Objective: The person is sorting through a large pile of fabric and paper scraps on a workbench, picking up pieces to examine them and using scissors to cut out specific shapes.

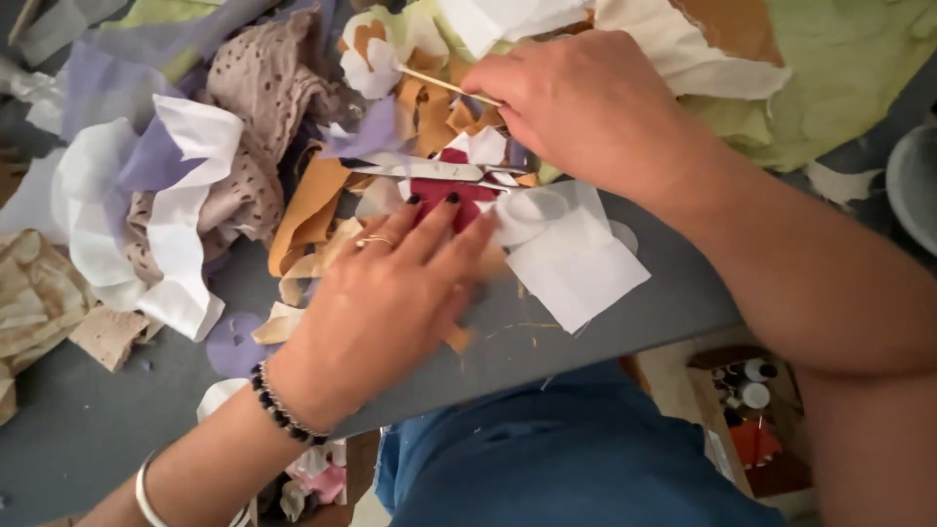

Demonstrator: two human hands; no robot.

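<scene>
My left hand [386, 293] lies flat on the grey table [88, 429], fingers spread, fingertips pressing a dark red fabric scrap [451, 193]. My right hand [586, 102] is closed around a thin wooden stick [444, 84] that points left toward a white and tan fabric flower [374, 57]. Silver scissors [429, 171] lie just beyond my left fingertips, among orange and lilac scraps. A white fabric square [576, 268] rests to the right of my left hand.
Heaps of fabric cover the far table: white and lilac pieces [156, 185], beige eyelet cloth [264, 88], pale green cloth [839, 68]. A grey bowl rim [913, 185] shows at right. Below the table edge stands an open box with small bottles [747, 390].
</scene>
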